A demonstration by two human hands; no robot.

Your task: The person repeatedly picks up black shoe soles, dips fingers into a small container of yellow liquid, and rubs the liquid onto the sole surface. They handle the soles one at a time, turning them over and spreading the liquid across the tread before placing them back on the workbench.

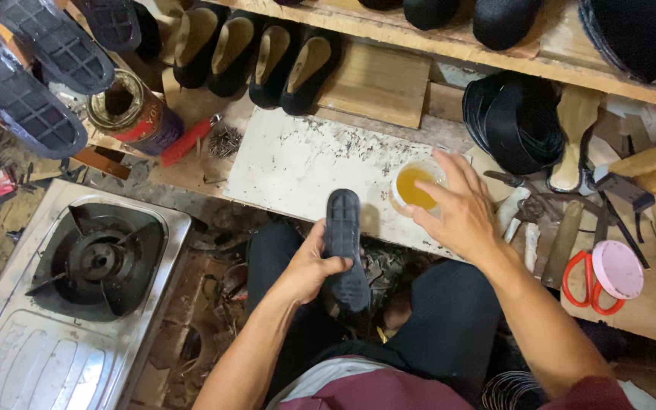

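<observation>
Gripping a black shoe sole [345, 250] tread-up, left hand [307, 267] is closed round its middle, heel end over the lap, toe end reaching the white work slab [298, 163]. Right hand [457, 212], fingers spread, nothing clamped, hovers at the small cup [413, 184] w/ amber liquid, prob. glue, on the slab's right edge. Open tin [127, 106] left of slab; contents can't tell.

Right hand [461, 209] hides the glue cup's [413, 186] rim (near side).
</observation>
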